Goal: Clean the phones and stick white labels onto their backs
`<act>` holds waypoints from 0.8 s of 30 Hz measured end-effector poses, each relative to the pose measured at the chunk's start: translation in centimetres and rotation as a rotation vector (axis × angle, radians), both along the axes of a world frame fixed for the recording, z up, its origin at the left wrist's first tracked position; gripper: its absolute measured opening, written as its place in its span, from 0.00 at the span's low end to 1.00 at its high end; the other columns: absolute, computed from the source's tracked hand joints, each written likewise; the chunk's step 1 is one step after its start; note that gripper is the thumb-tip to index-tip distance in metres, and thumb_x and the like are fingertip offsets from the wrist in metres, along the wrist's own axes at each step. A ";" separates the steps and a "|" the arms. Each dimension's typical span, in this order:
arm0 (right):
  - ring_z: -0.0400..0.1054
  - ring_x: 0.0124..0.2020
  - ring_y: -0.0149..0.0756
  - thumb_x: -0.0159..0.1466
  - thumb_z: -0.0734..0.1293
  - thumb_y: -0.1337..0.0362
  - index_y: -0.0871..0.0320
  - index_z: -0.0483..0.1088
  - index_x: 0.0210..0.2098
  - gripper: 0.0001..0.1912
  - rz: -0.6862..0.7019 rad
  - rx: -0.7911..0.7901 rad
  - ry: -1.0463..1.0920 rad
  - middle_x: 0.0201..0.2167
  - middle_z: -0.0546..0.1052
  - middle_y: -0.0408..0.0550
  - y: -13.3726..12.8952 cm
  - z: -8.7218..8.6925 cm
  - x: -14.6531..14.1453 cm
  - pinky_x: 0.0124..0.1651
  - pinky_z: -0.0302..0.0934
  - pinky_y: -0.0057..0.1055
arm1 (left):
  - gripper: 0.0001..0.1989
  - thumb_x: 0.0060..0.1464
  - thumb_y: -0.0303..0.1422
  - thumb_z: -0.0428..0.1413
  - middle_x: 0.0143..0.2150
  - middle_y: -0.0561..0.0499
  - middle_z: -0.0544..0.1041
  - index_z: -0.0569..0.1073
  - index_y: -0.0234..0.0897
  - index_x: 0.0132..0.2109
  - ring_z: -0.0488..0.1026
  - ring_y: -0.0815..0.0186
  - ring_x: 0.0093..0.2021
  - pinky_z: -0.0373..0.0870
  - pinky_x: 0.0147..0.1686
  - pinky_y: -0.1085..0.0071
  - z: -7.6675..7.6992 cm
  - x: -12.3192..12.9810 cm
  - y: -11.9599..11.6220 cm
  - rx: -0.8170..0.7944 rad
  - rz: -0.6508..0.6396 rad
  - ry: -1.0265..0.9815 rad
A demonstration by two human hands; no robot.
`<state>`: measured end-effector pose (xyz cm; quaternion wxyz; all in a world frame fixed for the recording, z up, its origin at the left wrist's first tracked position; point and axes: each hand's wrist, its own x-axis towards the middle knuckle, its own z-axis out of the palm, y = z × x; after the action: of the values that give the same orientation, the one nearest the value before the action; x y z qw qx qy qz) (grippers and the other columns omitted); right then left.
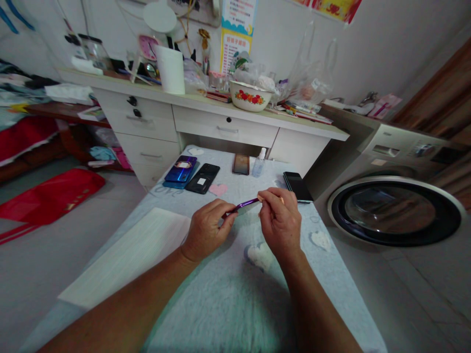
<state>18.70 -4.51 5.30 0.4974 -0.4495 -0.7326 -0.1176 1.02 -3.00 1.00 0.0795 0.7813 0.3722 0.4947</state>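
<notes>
Above the middle of the table, a thin, glossy purple phone (247, 203) is seen almost edge-on, so its faces are hidden. My left hand (211, 226) pinches its left end between thumb and fingers. At the other end, my right hand (281, 215) is closed with curled fingers against the edge. A small pale orange bit (282, 200) shows by the right fingers, too little to name. Beyond the left hand lie a black phone (203, 178) and a blue phone (181, 168) on top of another. A dark phone (297, 186) rests past the right hand.
A cloth with heart patterns covers the table (221, 314). On it are a clear spray bottle (259, 163), a blurred brown rectangular item (241, 164), a pink paper heart (218, 189) and a pale board (136, 255). A cluttered desk (198, 105) stands behind; a washing machine (390, 166) is at right.
</notes>
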 end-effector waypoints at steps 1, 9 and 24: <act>0.64 0.41 0.39 0.62 0.61 0.74 0.56 0.72 0.43 0.13 -0.005 -0.002 -0.001 0.39 0.73 0.50 0.0 0.0 0.0 0.44 0.63 0.39 | 0.04 0.57 0.27 0.54 0.32 0.51 0.72 0.72 0.35 0.40 0.70 0.67 0.33 0.66 0.34 0.70 0.0 0.0 0.0 0.000 0.000 0.000; 0.64 0.42 0.40 0.62 0.61 0.75 0.56 0.72 0.43 0.14 -0.008 -0.006 -0.008 0.40 0.73 0.50 -0.1 -0.3 -0.3 0.45 0.63 0.40 | 0.04 0.57 0.26 0.54 0.32 0.51 0.71 0.72 0.34 0.40 0.69 0.67 0.32 0.66 0.34 0.71 0.1 -0.1 -0.1 -0.010 -0.002 -0.008; 0.64 0.43 0.39 0.62 0.61 0.75 0.56 0.70 0.46 0.15 0.076 -0.014 -0.028 0.42 0.71 0.50 -0.7 -0.5 -1.2 0.45 0.63 0.39 | 0.05 0.58 0.30 0.53 0.32 0.50 0.72 0.72 0.35 0.40 0.70 0.66 0.32 0.66 0.33 0.70 0.0 -0.1 0.0 -0.011 -0.005 0.014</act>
<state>17.47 -5.18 4.84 0.4881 -0.4233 -0.7567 -0.1000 0.91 -2.95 0.98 0.0824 0.7852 0.3737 0.4869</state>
